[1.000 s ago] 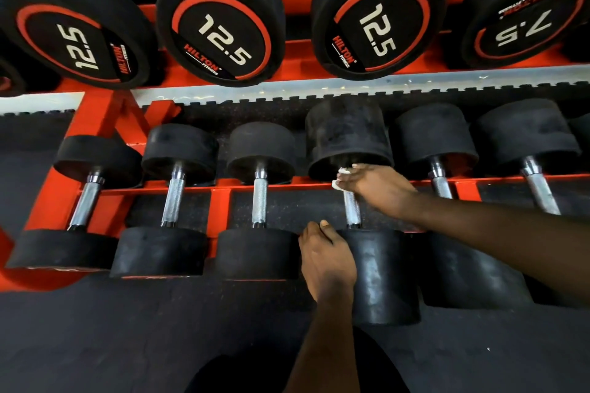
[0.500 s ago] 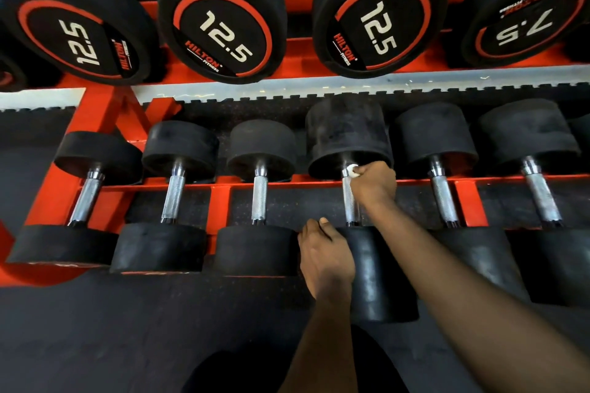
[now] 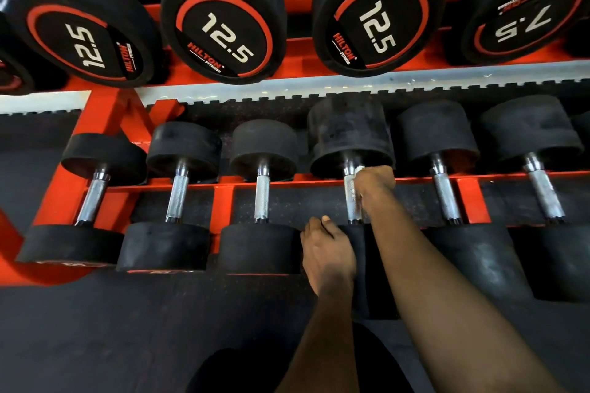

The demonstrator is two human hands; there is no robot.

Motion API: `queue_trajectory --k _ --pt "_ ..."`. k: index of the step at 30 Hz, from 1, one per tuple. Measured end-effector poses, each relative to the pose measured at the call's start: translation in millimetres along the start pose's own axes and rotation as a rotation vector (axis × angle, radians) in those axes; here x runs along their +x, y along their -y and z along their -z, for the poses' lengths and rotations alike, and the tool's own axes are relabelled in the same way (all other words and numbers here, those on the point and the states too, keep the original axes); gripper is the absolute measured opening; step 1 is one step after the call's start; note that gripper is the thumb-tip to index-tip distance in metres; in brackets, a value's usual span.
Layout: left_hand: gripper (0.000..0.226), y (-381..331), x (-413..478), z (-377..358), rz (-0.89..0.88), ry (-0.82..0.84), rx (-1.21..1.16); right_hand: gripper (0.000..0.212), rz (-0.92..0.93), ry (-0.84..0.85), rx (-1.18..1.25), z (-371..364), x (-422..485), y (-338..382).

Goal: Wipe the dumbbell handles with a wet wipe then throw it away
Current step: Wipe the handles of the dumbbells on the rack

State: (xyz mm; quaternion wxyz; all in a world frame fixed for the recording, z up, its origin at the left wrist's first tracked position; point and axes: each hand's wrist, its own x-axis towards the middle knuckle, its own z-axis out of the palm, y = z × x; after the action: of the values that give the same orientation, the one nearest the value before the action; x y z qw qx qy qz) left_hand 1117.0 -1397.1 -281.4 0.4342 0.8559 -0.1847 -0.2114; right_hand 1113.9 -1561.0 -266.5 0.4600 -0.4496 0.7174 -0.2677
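Note:
Several black dumbbells with knurled steel handles lie on the lower tier of a red rack (image 3: 223, 201). My right hand (image 3: 375, 179) is closed around the far end of the fourth dumbbell's handle (image 3: 351, 198), pressing a white wet wipe (image 3: 359, 169) against it; only a small corner of the wipe shows above my fingers. My left hand (image 3: 327, 252) rests on that same dumbbell's near head (image 3: 367, 265), gripping its left edge. Most of the handle below my right hand is bare steel.
Neighbouring handles stand to the left (image 3: 262, 198) and right (image 3: 445, 195). Bigger dumbbells marked 12.5 (image 3: 223, 16) and 7.5 (image 3: 523, 9) sit on the upper tier, overhanging the lower one. Dark rubber flooring (image 3: 127, 329) lies in front of the rack.
My right hand swung from reaching sideways across the handle to gripping it from the near side, sliding with the wipe to the handle's far end. My left hand stayed on the near head.

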Motion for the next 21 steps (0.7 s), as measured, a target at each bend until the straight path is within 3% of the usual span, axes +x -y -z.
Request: queue_trajectory --k 2,4,7,9,12,14,18,21 --pt "0.036 -1 1 0 -0.008 -0.005 -0.004 0.009 -0.034 0.115 0.169 4 2 -1" --pt "0.035 -1 0 0 -0.013 -0.006 -0.004 0.024 -0.123 0.276 0.347 8 1 -4" --pt "0.034 -1 1 -1 -0.015 -0.007 -0.008 0.035 -0.220 0.379 0.491 7 2 -4" --pt "0.034 -1 0 -1 -0.005 0.000 0.000 0.032 -0.143 0.337 0.391 3 3 -3" --pt "0.035 0 0 -1 -0.012 0.003 -0.007 0.018 0.154 0.044 -0.010 4 9 -9" --pt "0.035 -1 1 -1 -0.020 -0.008 -0.010 0.013 0.268 -0.020 -0.115 7 3 -8" --pt "0.036 0 -1 -1 -0.026 0.001 0.007 0.011 0.256 0.008 -0.116 2 6 -11" --pt "0.035 1 -1 -1 -0.028 -0.002 0.009 0.029 0.049 0.205 0.041 -2 25 -14"
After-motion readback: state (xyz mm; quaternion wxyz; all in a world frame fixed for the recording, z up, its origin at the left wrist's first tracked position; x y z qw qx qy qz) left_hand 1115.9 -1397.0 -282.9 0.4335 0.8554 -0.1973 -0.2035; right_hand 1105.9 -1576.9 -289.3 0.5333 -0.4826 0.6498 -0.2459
